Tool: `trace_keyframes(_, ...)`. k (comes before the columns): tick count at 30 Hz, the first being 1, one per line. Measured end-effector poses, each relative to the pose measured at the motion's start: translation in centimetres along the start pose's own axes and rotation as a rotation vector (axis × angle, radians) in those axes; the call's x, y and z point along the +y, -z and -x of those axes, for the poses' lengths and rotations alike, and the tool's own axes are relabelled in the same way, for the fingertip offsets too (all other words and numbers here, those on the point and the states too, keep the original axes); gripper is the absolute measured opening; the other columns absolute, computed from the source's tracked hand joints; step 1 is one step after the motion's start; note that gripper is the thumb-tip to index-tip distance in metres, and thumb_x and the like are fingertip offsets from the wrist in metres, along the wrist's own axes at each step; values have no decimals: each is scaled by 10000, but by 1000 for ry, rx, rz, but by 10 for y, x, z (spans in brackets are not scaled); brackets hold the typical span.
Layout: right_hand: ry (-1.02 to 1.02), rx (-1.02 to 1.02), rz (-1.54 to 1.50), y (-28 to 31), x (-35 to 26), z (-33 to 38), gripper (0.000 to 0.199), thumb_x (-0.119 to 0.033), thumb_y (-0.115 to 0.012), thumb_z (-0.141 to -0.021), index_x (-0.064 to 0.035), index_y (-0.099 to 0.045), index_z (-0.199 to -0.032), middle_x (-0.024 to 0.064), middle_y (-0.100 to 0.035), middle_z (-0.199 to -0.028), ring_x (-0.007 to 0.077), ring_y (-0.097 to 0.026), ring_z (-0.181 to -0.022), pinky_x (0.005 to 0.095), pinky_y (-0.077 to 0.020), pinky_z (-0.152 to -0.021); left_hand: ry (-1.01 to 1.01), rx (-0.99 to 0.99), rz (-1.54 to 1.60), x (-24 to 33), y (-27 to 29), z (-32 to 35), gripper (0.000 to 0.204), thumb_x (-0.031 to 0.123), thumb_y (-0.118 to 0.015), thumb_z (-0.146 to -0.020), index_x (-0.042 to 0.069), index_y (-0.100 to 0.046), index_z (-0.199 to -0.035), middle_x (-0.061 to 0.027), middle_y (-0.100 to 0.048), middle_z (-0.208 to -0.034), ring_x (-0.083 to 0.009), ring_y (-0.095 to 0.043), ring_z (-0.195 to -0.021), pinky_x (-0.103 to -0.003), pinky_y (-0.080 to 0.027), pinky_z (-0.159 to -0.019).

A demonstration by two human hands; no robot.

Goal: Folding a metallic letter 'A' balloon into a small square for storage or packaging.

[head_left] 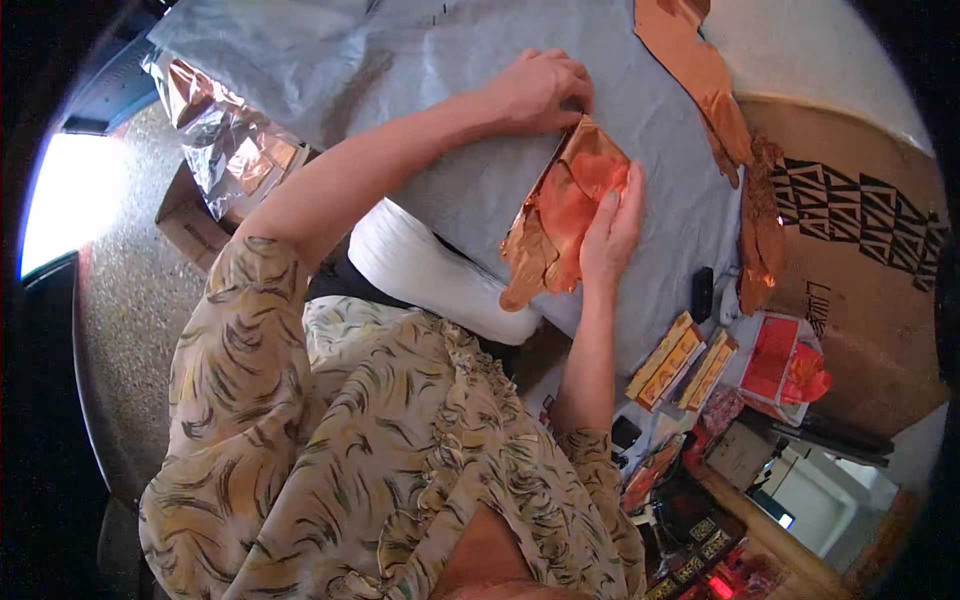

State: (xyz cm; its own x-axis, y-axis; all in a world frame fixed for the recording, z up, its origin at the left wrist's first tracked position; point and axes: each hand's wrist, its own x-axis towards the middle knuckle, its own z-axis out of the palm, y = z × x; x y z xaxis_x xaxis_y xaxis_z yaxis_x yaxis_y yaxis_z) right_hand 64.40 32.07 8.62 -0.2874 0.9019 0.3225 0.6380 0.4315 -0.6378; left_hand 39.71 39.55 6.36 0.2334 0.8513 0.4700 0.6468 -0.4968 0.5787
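A folded sheet of shiny copper-coloured foil (570, 205) is held over a grey cloth-covered table (440, 60), its lower end ragged and crumpled. At the sheet's upper corner, my left hand (545, 90) is closed with the fingers curled in; the fingertips are partly hidden. My right hand (612, 228) grips the sheet's right edge, with the thumb lying on its face. Light shines orange-red on the foil's middle. Across my lap lies a thick white bundle (430, 270), below the sheet.
More copper foil (690, 70) hangs along the table's right edge beside a large cardboard box (860, 290). Near my right forearm are gold-and-brown boxes (665, 362), a black object (703, 293) and a red-and-clear package (785, 365). Silver and copper foil (240, 145) sits at the left.
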Motion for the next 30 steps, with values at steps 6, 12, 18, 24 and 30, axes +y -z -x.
trace_keyframes(6,86,4,166,-3,-2,-9,544,-249,-434,-1105,69,-389,-1544,285,-392,-1612,424,-370,-1507,464,-300,-1246,56,-28,7,4,-8,-29,175,356,-782,-806,231,-809,-924,2,-726,-1099,-261,-609,-1186,-474,-443,-997)
trace_keyframes(12,-12,-60,241,-8,-11,-9,590,-312,-391,-1115,60,-349,-1571,286,-325,-1648,427,-305,-1540,472,-271,-1256,73,-20,5,2,-11,-32,163,342,-793,-804,231,-800,-924,20,-726,-1058,-241,-624,-1145,-462,-440,-985)
trace_keyframes(18,12,-96,305,-9,-8,-11,606,-338,-375,-1120,53,-341,-1582,286,-317,-1652,430,-298,-1542,471,-258,-1263,63,-11,12,3,-12,-31,150,335,-785,-828,222,-786,-927,15,-720,-1019,-241,-626,-1130,-468,-438,-971)
trace_keyframes(24,51,-123,338,-9,-10,-12,601,-341,-365,-1125,49,-349,-1582,284,-309,-1656,421,-276,-1554,477,-248,-1269,70,-13,3,0,-12,-30,136,313,-767,-853,210,-764,-942,17,-717,-1006,-234,-631,-1114,-465,-429,-960)
trace_keyframes(30,51,-123,353,-9,-5,-11,591,-330,-366,-1123,39,-351,-1585,288,-302,-1658,430,-273,-1553,490,-236,-1272,29,18,31,0,-13,-29,135,298,-772,-857,192,-752,-937,12,-711,-1019,-239,-636,-1106,-483,-443,-955)
